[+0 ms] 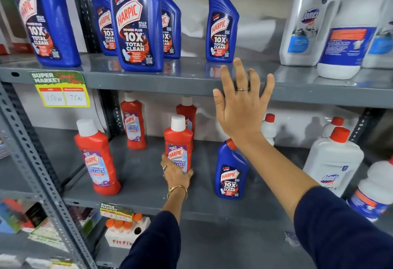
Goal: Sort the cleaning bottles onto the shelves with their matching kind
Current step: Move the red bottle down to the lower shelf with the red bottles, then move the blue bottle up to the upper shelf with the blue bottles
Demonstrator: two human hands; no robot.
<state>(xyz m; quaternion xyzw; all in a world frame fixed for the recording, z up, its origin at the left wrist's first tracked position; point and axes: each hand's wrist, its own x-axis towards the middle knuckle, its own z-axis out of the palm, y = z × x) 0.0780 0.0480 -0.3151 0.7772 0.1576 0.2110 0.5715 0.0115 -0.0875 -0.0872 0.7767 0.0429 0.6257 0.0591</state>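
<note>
Left hand (pixel 175 173): wrapped around the base of a red Harpic bottle (pixel 178 151) standing upright on the middle shelf (pixel 148 196), frame centre.
Right hand (pixel 241 100): fingers spread wide, holding nothing, raised before the upper shelf (pixel 148 81) edge.
Blue Harpic bottle (pixel 230 173): alone on the middle shelf, right of centre.
Upper shelf: blue bottles left, white Domex bottles (pixel 308 19) upper right.

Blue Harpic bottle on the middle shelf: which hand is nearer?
Left. The left hand grips a red bottle beside the blue Harpic bottle; the right hand is raised at the upper shelf edge.
</note>
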